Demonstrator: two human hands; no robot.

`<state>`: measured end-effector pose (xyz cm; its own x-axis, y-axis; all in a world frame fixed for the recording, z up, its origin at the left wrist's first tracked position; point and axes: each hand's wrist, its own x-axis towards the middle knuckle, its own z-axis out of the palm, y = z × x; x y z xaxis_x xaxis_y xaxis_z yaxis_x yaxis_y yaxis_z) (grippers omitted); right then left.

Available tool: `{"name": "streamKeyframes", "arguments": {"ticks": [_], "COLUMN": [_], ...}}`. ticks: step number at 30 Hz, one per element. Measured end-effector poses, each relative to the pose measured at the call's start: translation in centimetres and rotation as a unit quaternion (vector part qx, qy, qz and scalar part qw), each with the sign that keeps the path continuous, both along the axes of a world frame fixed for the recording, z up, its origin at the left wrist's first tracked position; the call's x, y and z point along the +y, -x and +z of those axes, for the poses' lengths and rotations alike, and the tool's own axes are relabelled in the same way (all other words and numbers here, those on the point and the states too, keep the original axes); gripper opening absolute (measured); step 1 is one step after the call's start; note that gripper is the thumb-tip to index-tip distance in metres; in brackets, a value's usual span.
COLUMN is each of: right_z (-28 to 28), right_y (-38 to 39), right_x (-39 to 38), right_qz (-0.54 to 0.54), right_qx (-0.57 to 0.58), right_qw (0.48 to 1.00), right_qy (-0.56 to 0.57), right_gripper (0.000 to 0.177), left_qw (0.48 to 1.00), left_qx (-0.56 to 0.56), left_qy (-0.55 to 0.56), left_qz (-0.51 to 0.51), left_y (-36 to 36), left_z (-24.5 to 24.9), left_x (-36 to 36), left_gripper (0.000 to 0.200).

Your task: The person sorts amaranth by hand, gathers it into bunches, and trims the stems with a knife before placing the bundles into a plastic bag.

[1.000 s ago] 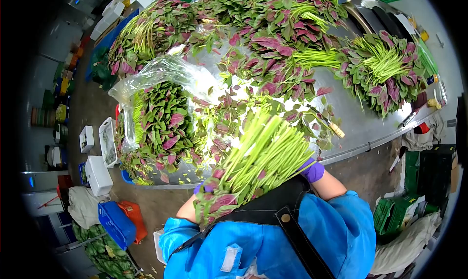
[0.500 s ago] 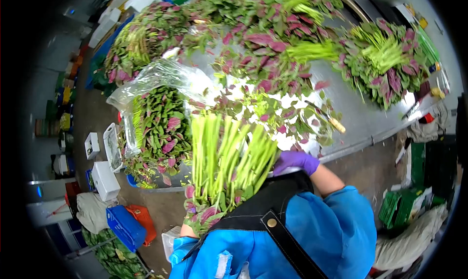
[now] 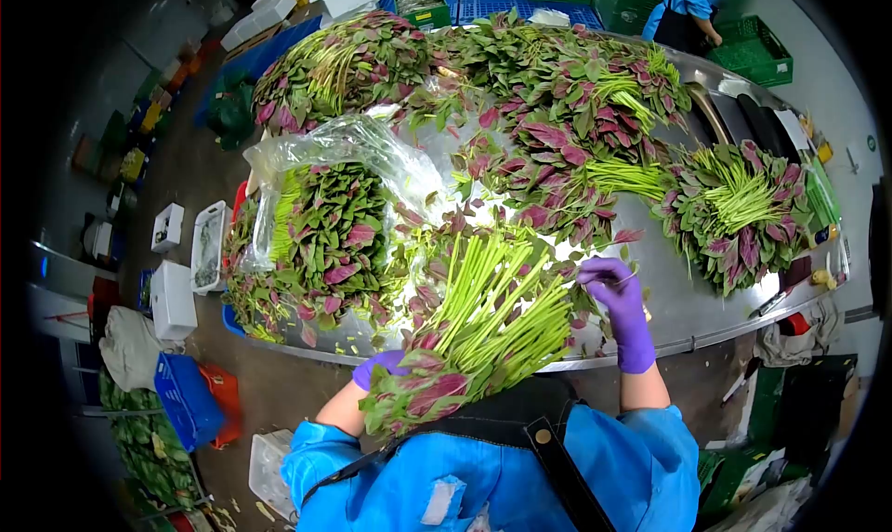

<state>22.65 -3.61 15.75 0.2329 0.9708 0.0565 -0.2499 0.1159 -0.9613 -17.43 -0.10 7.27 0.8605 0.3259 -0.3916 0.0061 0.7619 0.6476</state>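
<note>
My left hand (image 3: 381,368), in a purple glove, is wrapped round a large bunch of red-and-green leafy stems (image 3: 492,309); leaves cover most of its fingers. The pale green stems point up and right, the leaves down toward the black apron. To the right of the stem ends, my right hand (image 3: 609,286), also gloved in purple, is raised over the metal table (image 3: 688,309) with its fingers bent together; what it pinches, if anything, is too small to tell. A clear plastic bag (image 3: 348,146) lies beside a packed stack of the same greens (image 3: 339,225) at the left.
More bunches lie along the far side (image 3: 344,63) and at the right (image 3: 739,207). Loose leaves are strewn over the middle. White boxes (image 3: 174,300) and a blue crate (image 3: 189,402) stand left of the table. A co-worker (image 3: 686,12) stands at the far right by a green crate (image 3: 751,53).
The view has shifted, showing more of the far side. My right hand has moved from beside the apron up past the stem ends. The bunch now leans further right, and my left hand has come into view.
</note>
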Motion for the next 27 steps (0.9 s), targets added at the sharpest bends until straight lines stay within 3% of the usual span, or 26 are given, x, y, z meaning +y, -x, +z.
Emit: {"name": "streamKeyframes", "arguments": {"ticks": [2,3,6,7,8,9,10,11,13,14,15,17,18,19,21,22,23,24,25,26,27], "right_z": [3.7,4.9,3.9,3.5,3.0,2.5,1.8,1.9,2.4,2.5,3.6,2.7,0.5,-1.2,-3.0,-3.6,-4.1,-5.0,-3.5,-0.7,2.0], "right_y": [3.1,4.5,7.4,7.8,8.1,8.3,8.2,7.9,7.0,6.1,4.5,0.5,-2.2,-4.3,-8.1,-9.5,-10.4,-10.7,-9.2,-6.5,-3.5], "right_x": [0.7,1.4,2.0,2.3,2.6,2.8,3.0,3.0,3.4,3.8,4.3,5.2,5.7,6.2,6.3,6.5,7.0,6.9,6.7,6.7,6.7], "right_qz": [0.03,0.043,0.184,0.187,0.24,0.293,0.319,0.322,0.335,0.311,0.314,0.256,0.215,0.167,0.126,0.092,0.059,0.053,0.034,0.009,-0.019], "right_qx": [-0.337,-0.469,-0.531,-0.533,-0.524,-0.512,-0.469,-0.469,-0.342,-0.291,-0.203,-0.055,-0.047,0.025,0.025,-0.043,-0.11,-0.231,-0.488,-0.596,-0.693], "right_qw": [0.934,0.861,0.817,0.815,0.812,0.805,0.821,0.82,0.878,0.905,0.922,0.955,0.97,0.983,0.984,0.978,0.965,0.943,0.859,0.792,0.713], "right_qy": [-0.111,-0.19,-0.128,-0.129,-0.096,-0.063,-0.062,-0.062,-0.004,0.008,0.098,0.137,0.097,0.075,0.127,0.182,0.232,0.234,0.151,0.129,0.105], "right_gripper": [0.027,0.024,0.024,0.024,0.026,0.027,0.023,0.023,0.014,0.007,0.01,0.015,0.016,0.014,0.017,0.02,0.022,0.032,0.046,0.054,0.063], "left_qw": [0.998,0.996,0.984,0.984,0.959,0.785,0.868,0.87,0.863,0.952,0.952,0.897,0.896,0.928,0.952,0.894,0.799,0.796,0.902,0.962,0.97], "left_qx": [-0.018,-0.025,-0.024,-0.027,-0.045,-0.054,-0.076,-0.076,-0.329,-0.157,-0.158,-0.257,-0.257,-0.198,-0.143,-0.275,-0.394,-0.395,-0.313,-0.216,-0.108], "left_qy": [0.049,0.076,0.164,0.164,-0.21,-0.551,-0.41,-0.409,-0.358,-0.225,-0.226,-0.296,-0.297,-0.245,-0.194,-0.325,-0.447,-0.453,-0.274,-0.076,0.127], "left_qz": [-0.034,-0.05,-0.066,-0.064,-0.186,-0.278,-0.269,-0.266,-0.139,-0.138,-0.135,-0.205,-0.205,-0.2,-0.191,-0.139,-0.081,-0.073,-0.113,-0.149,-0.178], "left_y": [-0.7,-1.0,-1.2,-0.9,-0.3,0.4,1.3,-0.7,-5.3,-4.9,-4.9,-4.8,-4.1,-2.9,-3.4,-5.3,-6.5,-6.6,-6.4,-6.0,-5.9], "left_z": [0.1,0.3,0.0,-1.1,-3.5,-6.7,-11.6,-9.0,-2.3,3.1,1.6,-2.5,-2.2,-1.4,-1.0,-1.0,-1.0,-0.8,-0.5,0.0,0.5], "left_x": [0.6,0.9,1.7,2.0,2.6,3.3,3.2,3.7,4.8,3.8,4.0,4.6,4.2,3.8,4.1,4.7,5.1,5.0,4.9,4.5,4.3], "left_gripper": [0.041,0.041,0.04,0.04,0.042,0.044,0.048,0.048,0.05,0.048,0.048,0.054,0.054,0.055,0.057,0.057,0.058,0.058,0.059,0.061,0.063]}}
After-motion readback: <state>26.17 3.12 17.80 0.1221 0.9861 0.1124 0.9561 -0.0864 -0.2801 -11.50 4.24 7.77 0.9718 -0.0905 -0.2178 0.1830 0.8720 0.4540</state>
